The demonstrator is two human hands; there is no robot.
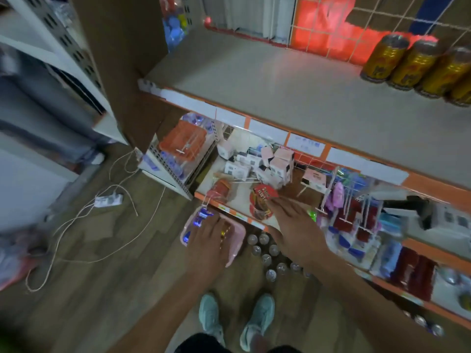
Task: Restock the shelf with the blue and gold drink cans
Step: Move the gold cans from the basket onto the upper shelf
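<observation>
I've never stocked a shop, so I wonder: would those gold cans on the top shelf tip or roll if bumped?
The gold cans stand upright, tall and narrow, so a bump could probably tip one. Round sides suggest it would then roll along the flat shelf. They stand close in a row, which may steady them.

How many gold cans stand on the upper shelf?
4, in a row at the right end of the upper shelf: leftmost can, second can, third can, fourth can, cut by the picture edge. More may be hidden.
</observation>
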